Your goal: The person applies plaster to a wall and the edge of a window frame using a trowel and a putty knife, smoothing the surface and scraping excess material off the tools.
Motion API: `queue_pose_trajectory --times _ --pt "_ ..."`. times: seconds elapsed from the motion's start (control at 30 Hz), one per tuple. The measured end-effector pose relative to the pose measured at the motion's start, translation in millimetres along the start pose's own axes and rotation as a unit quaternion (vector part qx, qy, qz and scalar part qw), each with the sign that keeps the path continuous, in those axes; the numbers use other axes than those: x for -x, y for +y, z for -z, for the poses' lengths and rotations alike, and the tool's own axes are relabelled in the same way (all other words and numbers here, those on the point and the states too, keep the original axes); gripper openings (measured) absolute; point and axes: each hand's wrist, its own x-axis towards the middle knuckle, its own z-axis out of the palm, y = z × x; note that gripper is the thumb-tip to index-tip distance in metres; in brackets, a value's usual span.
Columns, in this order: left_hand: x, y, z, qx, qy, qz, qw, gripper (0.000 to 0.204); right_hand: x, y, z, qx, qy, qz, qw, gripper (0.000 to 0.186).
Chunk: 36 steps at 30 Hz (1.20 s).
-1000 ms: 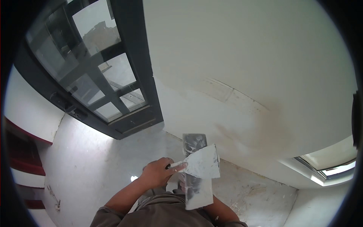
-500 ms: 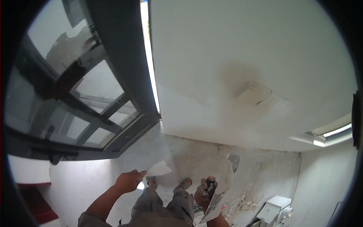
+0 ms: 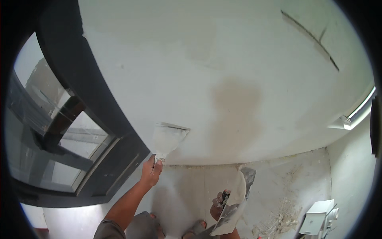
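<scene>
My left hand [image 3: 151, 172] grips the handle of a wide putty knife [image 3: 168, 137], whose plaster-coated blade is pressed flat against the white wall [image 3: 223, 67] just right of the dark window frame. My right hand [image 3: 218, 206] is low near my body and holds a long metal trowel [image 3: 235, 201] smeared with white plaster, tilted upward. A darker damp patch [image 3: 236, 107] shows on the wall right of the knife.
A dark-framed window [image 3: 71, 131] fills the left side. The floor [image 3: 278, 187] below is dusty, with plaster debris at the right. A white box-like object [image 3: 318, 217] sits at the lower right. A second window opening [image 3: 358, 113] shows at the far right.
My left hand has risen from beside the trowel and brought the putty knife up onto the wall. The view has tilted upward to the wall. My right hand still holds the trowel low.
</scene>
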Motion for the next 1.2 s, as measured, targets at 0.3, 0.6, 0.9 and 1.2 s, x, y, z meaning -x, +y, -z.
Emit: queue_pose_trajectory --times 0.3,0.6,0.9,1.2 --pt "-28.0 -18.4 -75.1 0.127 0.020 -0.079 0.989 0.034 -22.8 -16.7 155.7 -0.012 -0.042 0.067 0.997 0.042" --pt "-58.4 96.1 -75.7 0.151 -0.003 -0.157 0.976 0.037 -39.5 -27.2 173.0 0.036 -0.052 0.192 0.979 0.049" --pt "-37.0 10.7 -36.7 0.295 0.036 -0.100 0.949 0.038 -47.5 -52.7 222.3 0.062 -0.133 0.135 0.980 0.055" --pt "-25.3 4.2 -44.2 0.325 0.041 -0.033 0.944 0.030 -49.9 -48.7 224.0 0.033 -0.124 0.162 0.978 0.060"
